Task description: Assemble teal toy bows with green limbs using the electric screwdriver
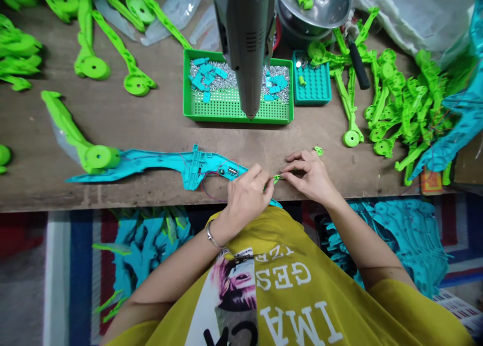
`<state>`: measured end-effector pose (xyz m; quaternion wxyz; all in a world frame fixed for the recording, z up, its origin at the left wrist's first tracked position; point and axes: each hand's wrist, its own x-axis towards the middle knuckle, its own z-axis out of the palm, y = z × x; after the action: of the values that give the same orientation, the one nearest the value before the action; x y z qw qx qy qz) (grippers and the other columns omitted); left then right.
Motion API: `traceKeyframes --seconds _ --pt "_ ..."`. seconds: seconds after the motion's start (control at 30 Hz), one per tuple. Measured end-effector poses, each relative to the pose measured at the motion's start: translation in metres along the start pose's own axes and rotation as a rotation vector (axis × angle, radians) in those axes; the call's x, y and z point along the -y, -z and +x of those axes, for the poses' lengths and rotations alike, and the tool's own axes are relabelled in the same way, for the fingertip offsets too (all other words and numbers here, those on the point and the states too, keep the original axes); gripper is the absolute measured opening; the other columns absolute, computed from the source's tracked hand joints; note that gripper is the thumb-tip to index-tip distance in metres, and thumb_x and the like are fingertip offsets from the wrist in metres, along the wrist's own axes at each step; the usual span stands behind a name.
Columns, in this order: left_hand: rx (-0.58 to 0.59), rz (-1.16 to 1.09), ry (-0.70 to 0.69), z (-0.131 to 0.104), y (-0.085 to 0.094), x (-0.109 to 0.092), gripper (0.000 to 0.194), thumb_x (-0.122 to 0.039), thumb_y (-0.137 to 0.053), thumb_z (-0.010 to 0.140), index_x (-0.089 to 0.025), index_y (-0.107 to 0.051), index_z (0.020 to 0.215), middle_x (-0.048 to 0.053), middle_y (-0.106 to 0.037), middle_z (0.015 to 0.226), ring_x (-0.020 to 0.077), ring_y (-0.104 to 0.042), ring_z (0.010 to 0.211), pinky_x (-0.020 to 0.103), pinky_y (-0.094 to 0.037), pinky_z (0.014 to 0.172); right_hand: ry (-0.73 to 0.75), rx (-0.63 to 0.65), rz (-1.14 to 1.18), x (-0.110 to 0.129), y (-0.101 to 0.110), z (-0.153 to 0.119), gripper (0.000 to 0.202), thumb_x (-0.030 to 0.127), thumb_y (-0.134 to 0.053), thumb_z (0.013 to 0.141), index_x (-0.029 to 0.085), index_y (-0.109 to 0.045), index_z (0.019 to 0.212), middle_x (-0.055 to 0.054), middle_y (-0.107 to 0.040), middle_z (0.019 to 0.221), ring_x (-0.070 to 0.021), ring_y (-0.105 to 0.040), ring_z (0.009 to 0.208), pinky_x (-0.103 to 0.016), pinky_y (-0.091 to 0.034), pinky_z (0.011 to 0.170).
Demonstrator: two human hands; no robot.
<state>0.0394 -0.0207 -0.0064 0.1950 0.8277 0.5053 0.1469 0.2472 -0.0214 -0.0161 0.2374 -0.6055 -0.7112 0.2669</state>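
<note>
Small green piece point(277, 178) located between the two hands, near the table's front edge; right hand point(310, 177) has its fingers pinched on it. Left hand point(249, 192): fingers drawn narrow at the piece's other end; cannot tell whether they grip it. Left hand also overlaps the right part of a blue shell point(158, 160), which lies flat with a green arm point(100, 157) at its far left. Beyond: green tray point(222, 118) of screws, blue tray point(312, 102) just beside it.
</note>
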Motion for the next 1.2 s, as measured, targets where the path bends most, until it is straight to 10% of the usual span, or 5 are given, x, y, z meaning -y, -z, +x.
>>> traceKeyframes --seconds 0.33,0.67,0.9,1.2 --pt "0.174 0.122 0.081 0.009 0.010 -0.006 0.022 -0.026 -0.054 0.098 -0.019 -0.071 0.085 0.007 -0.067 0.088 0.0195 -0.064 0.073 0.032 -0.032 0.055 0.032 0.014 0.027 0.005 -0.001 0.001 0.011 0.022 -0.071 0.088 0.028 -0.080 0.088 -0.004 -0.074 0.106 -0.0237 -0.061 0.098 -0.047 -0.042 0.095" --pt "0.346 0.209 -0.145 0.002 0.028 0.000 0.024 -0.026 -0.049 0.102 -0.018 -0.072 0.098 0.009 -0.060 0.098 0.0191 -0.062 0.079 0.028 -0.033 0.052 0.274 0.153 -0.157 0.007 -0.004 -0.003 0.044 0.006 -0.052 0.093 0.037 -0.081 0.108 -0.003 -0.073 0.099 -0.0229 -0.050 0.091 -0.043 -0.033 0.082" --pt "0.275 0.132 -0.251 -0.010 0.032 0.027 0.031 -0.029 -0.042 0.107 -0.019 -0.071 0.104 0.006 -0.060 0.092 0.0143 -0.057 0.069 0.026 -0.037 0.054 0.365 0.225 -0.267 0.006 -0.002 -0.003 0.049 0.003 -0.050 0.092 0.035 -0.077 0.117 -0.005 -0.067 0.098 -0.0231 -0.049 0.090 -0.039 -0.034 0.076" --pt "0.220 0.137 -0.010 0.005 0.037 0.041 0.026 -0.027 -0.048 0.103 -0.017 -0.071 0.095 0.008 -0.063 0.094 0.0171 -0.058 0.073 0.029 -0.038 0.059 0.394 0.251 -0.261 0.009 0.001 0.000 0.043 0.006 -0.048 0.096 0.030 -0.077 0.116 -0.007 -0.064 0.095 -0.0221 -0.051 0.087 -0.038 -0.035 0.074"
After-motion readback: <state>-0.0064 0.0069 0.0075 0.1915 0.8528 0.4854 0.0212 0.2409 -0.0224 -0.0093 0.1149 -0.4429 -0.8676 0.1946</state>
